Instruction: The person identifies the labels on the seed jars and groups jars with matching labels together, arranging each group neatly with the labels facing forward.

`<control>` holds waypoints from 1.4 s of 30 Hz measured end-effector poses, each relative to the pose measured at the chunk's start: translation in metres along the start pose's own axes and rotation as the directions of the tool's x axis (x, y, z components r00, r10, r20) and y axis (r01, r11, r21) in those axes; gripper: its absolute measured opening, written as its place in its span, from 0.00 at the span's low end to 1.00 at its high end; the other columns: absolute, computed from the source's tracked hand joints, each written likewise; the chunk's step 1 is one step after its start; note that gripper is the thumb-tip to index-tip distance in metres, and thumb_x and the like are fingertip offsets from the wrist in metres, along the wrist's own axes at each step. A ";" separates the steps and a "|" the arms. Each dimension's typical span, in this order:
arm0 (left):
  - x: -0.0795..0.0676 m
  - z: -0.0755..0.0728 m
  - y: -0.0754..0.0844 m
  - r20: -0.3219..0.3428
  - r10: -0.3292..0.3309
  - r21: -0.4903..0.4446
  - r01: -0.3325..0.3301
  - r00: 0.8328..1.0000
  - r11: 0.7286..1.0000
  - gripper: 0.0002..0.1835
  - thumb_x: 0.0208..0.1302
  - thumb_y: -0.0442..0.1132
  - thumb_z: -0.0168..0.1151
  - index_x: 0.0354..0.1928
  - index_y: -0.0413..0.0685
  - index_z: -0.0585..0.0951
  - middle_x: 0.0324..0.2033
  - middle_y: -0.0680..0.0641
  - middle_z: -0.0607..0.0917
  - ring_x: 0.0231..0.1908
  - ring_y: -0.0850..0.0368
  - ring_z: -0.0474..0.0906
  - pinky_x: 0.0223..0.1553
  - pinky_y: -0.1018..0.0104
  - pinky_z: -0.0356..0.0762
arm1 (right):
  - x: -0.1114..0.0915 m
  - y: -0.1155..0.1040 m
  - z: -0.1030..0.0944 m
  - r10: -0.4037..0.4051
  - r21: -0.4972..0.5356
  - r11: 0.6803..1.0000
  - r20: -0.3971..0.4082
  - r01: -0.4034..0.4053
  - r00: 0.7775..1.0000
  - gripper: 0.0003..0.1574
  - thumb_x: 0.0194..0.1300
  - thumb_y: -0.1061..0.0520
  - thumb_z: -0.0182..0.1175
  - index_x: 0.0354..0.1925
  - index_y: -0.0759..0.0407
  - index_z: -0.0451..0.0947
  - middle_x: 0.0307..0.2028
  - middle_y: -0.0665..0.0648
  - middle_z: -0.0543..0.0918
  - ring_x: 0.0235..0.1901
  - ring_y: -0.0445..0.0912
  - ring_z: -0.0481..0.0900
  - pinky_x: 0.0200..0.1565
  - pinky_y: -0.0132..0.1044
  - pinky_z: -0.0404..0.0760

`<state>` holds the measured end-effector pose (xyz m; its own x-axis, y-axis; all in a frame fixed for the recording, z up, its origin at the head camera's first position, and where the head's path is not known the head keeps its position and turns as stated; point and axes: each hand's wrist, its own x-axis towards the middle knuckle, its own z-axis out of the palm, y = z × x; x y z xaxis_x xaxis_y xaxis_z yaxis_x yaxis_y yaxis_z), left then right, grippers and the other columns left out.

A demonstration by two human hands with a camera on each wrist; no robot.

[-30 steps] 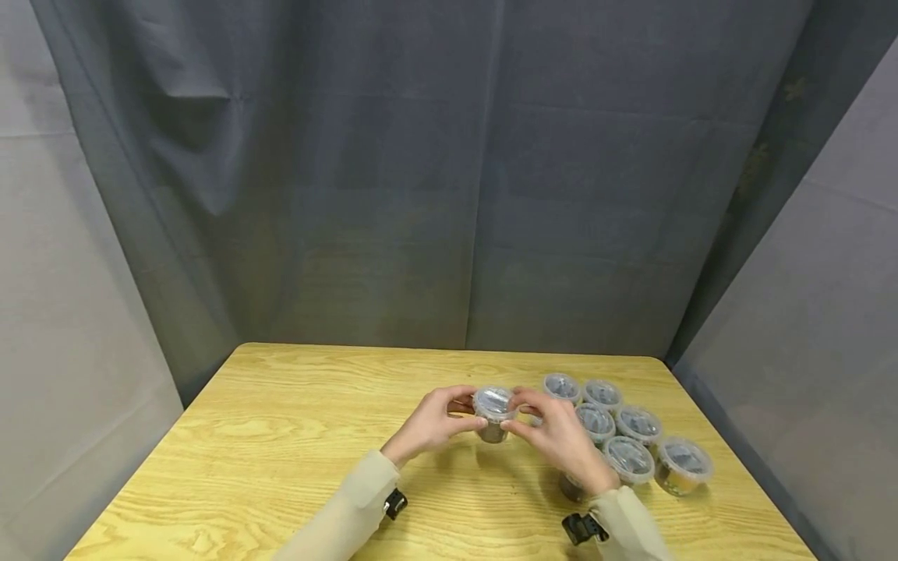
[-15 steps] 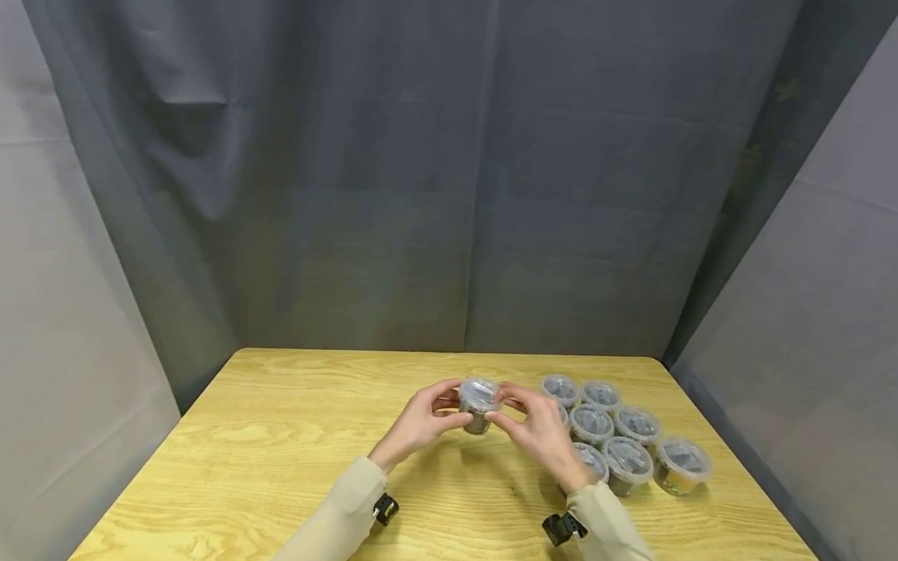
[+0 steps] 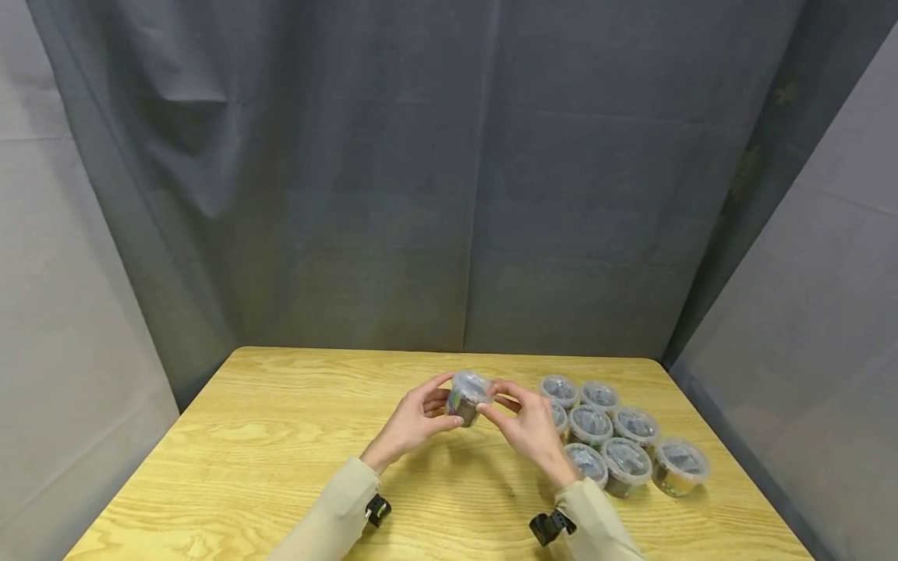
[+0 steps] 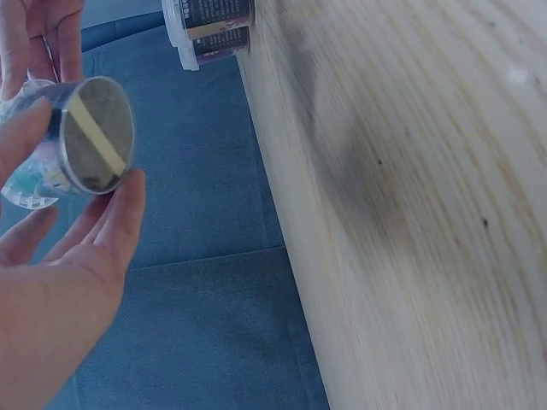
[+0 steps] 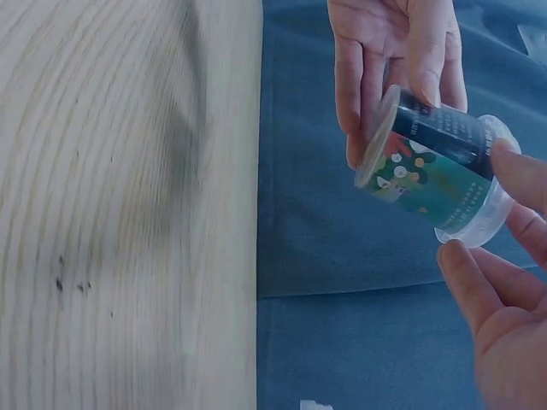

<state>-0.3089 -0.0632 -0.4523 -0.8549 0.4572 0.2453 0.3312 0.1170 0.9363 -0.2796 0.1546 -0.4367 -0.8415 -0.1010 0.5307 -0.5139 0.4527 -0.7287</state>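
Note:
Above the table, both hands hold one small clear plastic tub (image 3: 464,407) with a lid. My left hand (image 3: 414,425) grips its body between thumb and fingers. With thumb and fingertips my right hand (image 3: 525,425) pinches the lid's rim. In the right wrist view the tub (image 5: 427,171) shows a label with dark and green parts and a colourful picture, and its lid (image 5: 479,218) is on. The left wrist view shows the flat base of the tub (image 4: 98,137), crossed by a pale strip, tilted toward the camera.
Several similar lidded tubs (image 3: 627,460) stand grouped on the right of the wooden table (image 3: 281,452), close beside my right forearm. A dark grey curtain (image 3: 393,195) hangs behind the table, with pale cloth panels (image 3: 814,327) at both sides.
Both hands have carried the tub leftward and slightly away from the group. It has turned and tilted, so its coloured label now shows in the head view.

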 end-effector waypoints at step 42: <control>-0.003 -0.013 0.005 -0.070 -0.030 0.075 0.036 0.997 0.997 0.33 0.56 0.47 0.74 0.61 0.42 0.77 0.50 0.43 0.85 0.48 0.52 0.83 0.49 0.66 0.83 | 0.008 -0.017 0.005 0.289 0.034 0.957 -0.018 -0.288 0.957 0.20 0.52 0.39 0.73 0.31 0.51 0.80 0.38 0.49 0.87 0.39 0.42 0.85 0.44 0.37 0.84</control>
<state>-0.3094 -0.0753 -0.4453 -0.8904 0.3906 0.2338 0.3298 0.1994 0.9228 -0.2790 0.1420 -0.4222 -0.9510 0.0504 0.3052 -0.2546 0.4326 -0.8649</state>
